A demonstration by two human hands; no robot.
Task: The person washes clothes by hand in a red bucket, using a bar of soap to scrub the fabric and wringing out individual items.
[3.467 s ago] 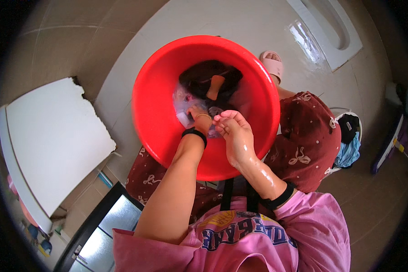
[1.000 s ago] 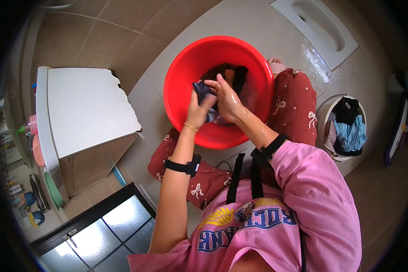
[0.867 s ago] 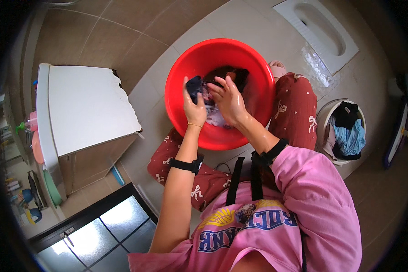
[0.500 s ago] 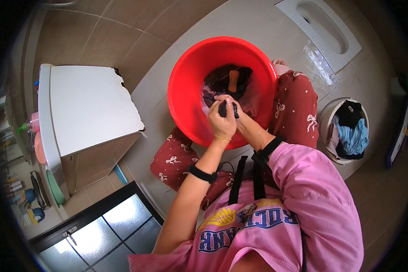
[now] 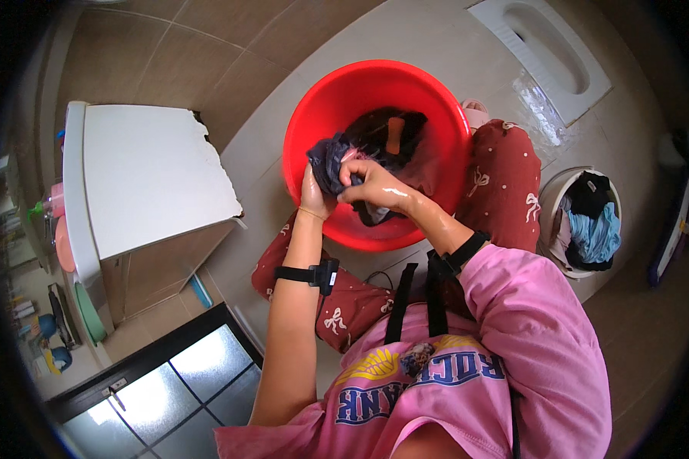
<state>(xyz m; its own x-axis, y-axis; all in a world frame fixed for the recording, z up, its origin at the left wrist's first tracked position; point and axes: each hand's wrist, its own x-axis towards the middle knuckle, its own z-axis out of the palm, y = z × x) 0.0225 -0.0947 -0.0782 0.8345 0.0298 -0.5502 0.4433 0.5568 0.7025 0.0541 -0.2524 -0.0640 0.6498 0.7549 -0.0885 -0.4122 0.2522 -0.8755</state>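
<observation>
A large red basin (image 5: 314, 115) stands on the floor between my knees. Over its near left side I hold a bunched, wet dark navy garment (image 5: 328, 159). My left hand (image 5: 316, 193) is wrapped around the garment's left side from below. My right hand (image 5: 377, 188) grips its right side with curled fingers, and suds or water shine on the skin. A bit of pink shows between the hands. Dark wet clothes (image 5: 379, 134) lie in the basin, with a brown oblong piece (image 5: 395, 136) on top. Part of these clothes is hidden behind my right hand.
To the right, a white bucket (image 5: 547, 218) holds black, light blue and pinkish clothes. A white squat toilet (image 5: 566, 65) is set in the floor at the far right. A white-topped cabinet (image 5: 153, 176) stands at the left, near a dark-framed glass door (image 5: 161, 398).
My hands have moved apart and to the left. The dark cloth, earlier squeezed small between both hands, is now spread wider and lifted at the basin's left side.
</observation>
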